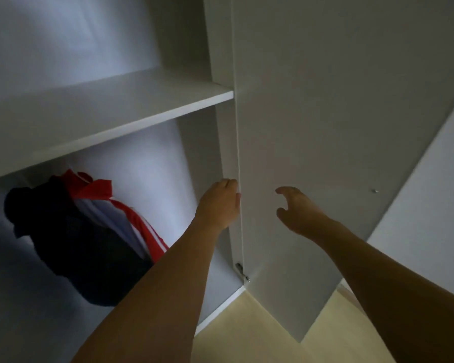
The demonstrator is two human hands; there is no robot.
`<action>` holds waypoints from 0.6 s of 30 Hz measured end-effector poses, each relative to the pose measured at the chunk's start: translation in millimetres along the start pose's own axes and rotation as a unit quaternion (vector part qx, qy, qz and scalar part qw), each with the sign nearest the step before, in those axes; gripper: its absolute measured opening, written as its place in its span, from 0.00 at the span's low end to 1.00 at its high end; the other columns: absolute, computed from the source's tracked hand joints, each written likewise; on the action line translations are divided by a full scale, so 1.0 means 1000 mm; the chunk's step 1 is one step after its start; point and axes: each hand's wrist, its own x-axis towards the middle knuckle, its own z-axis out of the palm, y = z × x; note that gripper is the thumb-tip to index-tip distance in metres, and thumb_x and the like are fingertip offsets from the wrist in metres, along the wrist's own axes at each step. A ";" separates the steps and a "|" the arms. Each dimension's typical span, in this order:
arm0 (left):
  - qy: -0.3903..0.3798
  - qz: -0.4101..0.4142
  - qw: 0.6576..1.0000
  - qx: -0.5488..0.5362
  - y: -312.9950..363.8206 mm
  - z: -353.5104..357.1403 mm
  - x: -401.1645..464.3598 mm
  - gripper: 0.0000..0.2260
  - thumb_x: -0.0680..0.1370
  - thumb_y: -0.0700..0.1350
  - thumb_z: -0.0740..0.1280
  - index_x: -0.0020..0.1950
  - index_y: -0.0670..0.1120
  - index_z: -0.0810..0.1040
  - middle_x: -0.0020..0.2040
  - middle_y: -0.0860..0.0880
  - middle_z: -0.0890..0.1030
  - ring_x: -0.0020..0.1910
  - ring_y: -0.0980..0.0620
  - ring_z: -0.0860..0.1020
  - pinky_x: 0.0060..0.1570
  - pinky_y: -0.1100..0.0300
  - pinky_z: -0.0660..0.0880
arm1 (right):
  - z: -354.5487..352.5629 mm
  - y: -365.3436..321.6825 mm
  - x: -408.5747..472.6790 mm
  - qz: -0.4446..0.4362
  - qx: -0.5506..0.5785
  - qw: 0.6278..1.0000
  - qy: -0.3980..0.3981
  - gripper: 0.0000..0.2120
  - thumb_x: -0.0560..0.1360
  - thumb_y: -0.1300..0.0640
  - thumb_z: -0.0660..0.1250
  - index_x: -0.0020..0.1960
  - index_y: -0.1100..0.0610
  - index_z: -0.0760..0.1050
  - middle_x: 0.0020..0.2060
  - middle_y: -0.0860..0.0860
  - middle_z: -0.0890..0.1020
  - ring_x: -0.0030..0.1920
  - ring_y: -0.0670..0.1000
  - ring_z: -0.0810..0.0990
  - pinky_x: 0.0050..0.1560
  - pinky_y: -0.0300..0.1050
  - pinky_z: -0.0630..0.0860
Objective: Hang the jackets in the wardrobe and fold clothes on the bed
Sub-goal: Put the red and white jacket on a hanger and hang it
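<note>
Far left, at about 8 o'clock: dark jackets (71, 239) hanging inside the wardrobe (131, 163), one with a red and white collar and red stripes, bunched close together under the shelf (110, 111). Up at 10 o'clock: the white shelf, running across the open wardrobe, dim and grey above it. Near the middle: the left hand (219, 203), reaching forward on a bare arm, fingers curled round the edge of the wardrobe door (325, 127), fingertips hidden behind that edge, thumb side toward the jackets. Low at 6 o'clock: a small metal hinge (241, 269) where door and wardrobe side meet, just beside the left arm. Just right of the middle, at about 3 o'clock from the left hand: the right hand (296, 210), held in front of the flat door, fingers spread and bent a little, thumb apart, holding nothing; hard to tell if touching the door or not. Farther right at 3 o'clock: a tiny silver knob (375, 191) on the door. Bottom at 5 o'clock: pale wooden floor (260, 341) under the door.
</note>
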 end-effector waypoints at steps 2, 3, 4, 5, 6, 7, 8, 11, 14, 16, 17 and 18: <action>-0.006 0.040 0.999 -0.009 0.030 0.001 -0.006 0.16 0.83 0.47 0.56 0.68 0.43 0.70 0.64 0.45 0.74 0.62 0.45 0.73 0.57 0.52 0.73 | -0.011 0.018 -0.032 0.024 -0.002 1.000 0.012 0.26 0.77 0.61 0.62 0.74 0.57 0.63 0.72 0.54 0.66 0.70 0.54 0.68 0.68 0.44 0.63; -0.007 0.061 0.998 -0.010 0.048 0.003 -0.009 0.15 0.83 0.47 0.56 0.67 0.42 0.70 0.64 0.44 0.74 0.62 0.44 0.73 0.57 0.52 0.73 | -0.019 0.029 -0.048 0.040 0.000 0.999 0.025 0.26 0.77 0.61 0.62 0.74 0.57 0.63 0.72 0.54 0.66 0.70 0.54 0.68 0.68 0.44 0.63; -0.007 0.081 0.997 -0.011 0.067 0.005 -0.012 0.15 0.83 0.47 0.56 0.66 0.42 0.71 0.63 0.44 0.75 0.61 0.44 0.73 0.55 0.52 0.72 | -0.027 0.040 -0.066 0.056 0.002 0.998 0.039 0.26 0.77 0.61 0.62 0.73 0.56 0.63 0.72 0.53 0.67 0.70 0.54 0.68 0.68 0.44 0.63; -0.009 0.100 0.995 -0.012 0.087 0.008 -0.017 0.14 0.82 0.47 0.56 0.65 0.41 0.71 0.62 0.43 0.75 0.60 0.43 0.73 0.53 0.52 0.72 | -0.035 0.053 -0.086 0.072 0.002 0.996 0.052 0.25 0.77 0.60 0.62 0.73 0.56 0.63 0.72 0.53 0.67 0.70 0.54 0.68 0.68 0.44 0.64; -0.013 0.119 0.993 -0.016 0.109 0.012 -0.023 0.14 0.82 0.47 0.57 0.64 0.41 0.71 0.62 0.43 0.75 0.60 0.43 0.73 0.53 0.52 0.72 | -0.043 0.067 -0.107 0.088 0.001 0.994 0.065 0.25 0.77 0.60 0.62 0.73 0.56 0.63 0.72 0.53 0.67 0.70 0.54 0.68 0.68 0.44 0.63; -0.020 0.137 0.990 -0.022 0.132 0.016 -0.030 0.15 0.82 0.46 0.57 0.64 0.41 0.71 0.62 0.42 0.75 0.60 0.42 0.73 0.54 0.51 0.71 | -0.051 0.081 -0.131 0.103 0.001 0.992 0.077 0.25 0.77 0.60 0.62 0.73 0.56 0.64 0.72 0.52 0.67 0.70 0.53 0.68 0.68 0.43 0.63; -0.028 0.156 0.987 -0.028 0.157 0.020 -0.038 0.15 0.82 0.46 0.57 0.65 0.40 0.72 0.63 0.42 0.75 0.61 0.42 0.72 0.55 0.51 0.71 | -0.058 0.095 -0.156 0.119 0.001 0.989 0.088 0.25 0.77 0.60 0.61 0.73 0.56 0.64 0.72 0.52 0.66 0.70 0.52 0.68 0.67 0.42 0.62; -0.048 0.221 0.973 -0.039 0.244 0.037 -0.073 0.14 0.82 0.46 0.57 0.65 0.42 0.72 0.63 0.44 0.75 0.61 0.44 0.72 0.54 0.51 0.71 | -0.079 0.144 -0.240 0.176 0.001 0.976 0.126 0.24 0.77 0.60 0.60 0.73 0.56 0.64 0.72 0.52 0.67 0.68 0.51 0.69 0.66 0.41 0.63; -0.067 0.291 0.953 -0.049 0.345 0.053 -0.127 0.14 0.82 0.47 0.56 0.66 0.43 0.70 0.64 0.46 0.74 0.61 0.45 0.72 0.53 0.52 0.72 | -0.100 0.197 -0.343 0.238 0.005 0.957 0.165 0.24 0.77 0.60 0.60 0.73 0.56 0.64 0.72 0.52 0.67 0.70 0.52 0.67 0.67 0.42 0.62; -0.071 0.335 0.938 -0.062 0.417 0.060 -0.171 0.15 0.82 0.47 0.56 0.66 0.43 0.70 0.64 0.46 0.74 0.62 0.45 0.72 0.54 0.51 0.72 | -0.113 0.233 -0.420 0.275 0.008 0.942 0.193 0.24 0.77 0.61 0.61 0.72 0.57 0.65 0.72 0.52 0.67 0.70 0.53 0.67 0.68 0.43 0.62; -0.072 0.354 0.930 -0.071 0.453 0.063 -0.195 0.14 0.82 0.46 0.56 0.66 0.42 0.70 0.64 0.45 0.74 0.62 0.45 0.72 0.54 0.51 0.72 | -0.119 0.250 -0.459 0.292 0.011 0.934 0.206 0.24 0.76 0.61 0.61 0.72 0.57 0.65 0.72 0.53 0.67 0.70 0.53 0.67 0.68 0.44 0.63; -0.074 0.373 0.921 -0.082 0.489 0.066 -0.219 0.14 0.82 0.46 0.56 0.65 0.42 0.71 0.64 0.45 0.74 0.62 0.45 0.72 0.55 0.51 0.73 | -0.126 0.267 -0.498 0.308 0.012 0.926 0.217 0.24 0.76 0.61 0.61 0.72 0.58 0.65 0.72 0.54 0.67 0.70 0.53 0.67 0.68 0.44 0.63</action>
